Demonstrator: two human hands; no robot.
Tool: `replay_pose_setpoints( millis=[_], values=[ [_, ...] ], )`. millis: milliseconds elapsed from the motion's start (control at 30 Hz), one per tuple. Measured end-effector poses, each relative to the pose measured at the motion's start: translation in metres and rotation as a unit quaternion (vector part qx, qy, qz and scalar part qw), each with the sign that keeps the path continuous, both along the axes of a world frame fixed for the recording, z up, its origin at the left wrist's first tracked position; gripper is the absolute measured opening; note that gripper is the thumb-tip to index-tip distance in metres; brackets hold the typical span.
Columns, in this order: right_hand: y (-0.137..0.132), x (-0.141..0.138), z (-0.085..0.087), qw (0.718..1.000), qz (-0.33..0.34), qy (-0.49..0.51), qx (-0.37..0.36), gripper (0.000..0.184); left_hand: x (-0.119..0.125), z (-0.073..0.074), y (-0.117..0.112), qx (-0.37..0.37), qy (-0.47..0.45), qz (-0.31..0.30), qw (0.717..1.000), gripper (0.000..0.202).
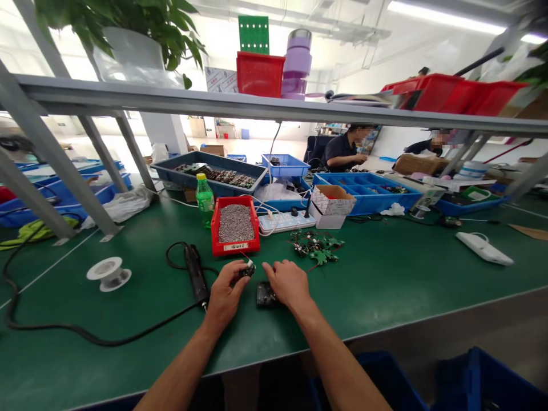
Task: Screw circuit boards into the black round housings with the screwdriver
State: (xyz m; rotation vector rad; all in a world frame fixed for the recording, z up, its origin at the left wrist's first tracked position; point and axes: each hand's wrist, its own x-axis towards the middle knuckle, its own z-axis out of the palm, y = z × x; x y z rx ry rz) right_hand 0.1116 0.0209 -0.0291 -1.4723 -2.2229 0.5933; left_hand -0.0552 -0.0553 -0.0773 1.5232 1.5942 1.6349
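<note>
My left hand [226,291] pinches a small dark electronic part [248,269] just above the green bench mat. My right hand [289,282] rests knuckles-up beside it, fingers curled over a small black block [264,295] that lies on the mat; whether it grips the block I cannot tell. A black soldering iron [196,274] with its cable lies just left of my left hand. A red tray of small grey parts [235,224] stands right behind both hands. A heap of small green circuit boards [317,246] lies behind my right hand.
A solder reel [108,273] sits to the left. A green bottle [204,200], a white power strip [286,220], a small carton [330,205] and blue trays [368,191] line the back. Two people sit at the far side. A metal shelf [257,105] spans overhead.
</note>
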Motion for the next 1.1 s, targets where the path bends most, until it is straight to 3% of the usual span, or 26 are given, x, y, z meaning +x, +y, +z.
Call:
replay_pose_setpoints(
  millis=[100, 167, 300, 367, 600, 800, 933, 1100],
  values=[
    [-0.012, 0.010, 0.008, 0.996, 0.064, 0.062, -0.011, 0.033, 0.004, 0.005, -0.004, 0.000, -0.003, -0.056, 0.998, 0.023],
    [-0.020, 0.017, 0.009, 0.975, 0.122, 0.162, -0.091, 0.034, 0.005, 0.009, -0.007, -0.009, -0.003, -0.097, 0.995, 0.023],
    [-0.034, 0.028, 0.003, 0.855, 0.145, 0.406, -0.287, 0.043, 0.004, 0.015, -0.012, -0.012, 0.003, -0.173, 0.985, 0.023],
    [-0.037, 0.030, -0.001, 0.835, 0.120, 0.444, -0.303, 0.045, 0.004, 0.019, -0.014, -0.014, 0.020, -0.198, 0.980, 0.024],
    [-0.043, 0.025, -0.019, 0.826, 0.027, 0.502, -0.257, 0.039, 0.010, 0.025, -0.022, -0.033, 0.112, -0.244, 0.963, 0.025],
    [-0.062, 0.020, -0.020, 0.842, -0.009, 0.479, -0.248, 0.045, 0.020, 0.018, -0.030, -0.020, 0.162, -0.157, 0.974, 0.027],
    [-0.069, 0.022, -0.016, 0.864, -0.005, 0.454, -0.220, 0.040, 0.022, 0.027, -0.039, -0.024, 0.203, -0.149, 0.968, 0.042],
    [-0.069, 0.024, -0.016, 0.867, -0.034, 0.446, -0.219, 0.044, 0.021, 0.036, -0.045, 0.002, 0.295, -0.138, 0.946, 0.036]
  ],
)
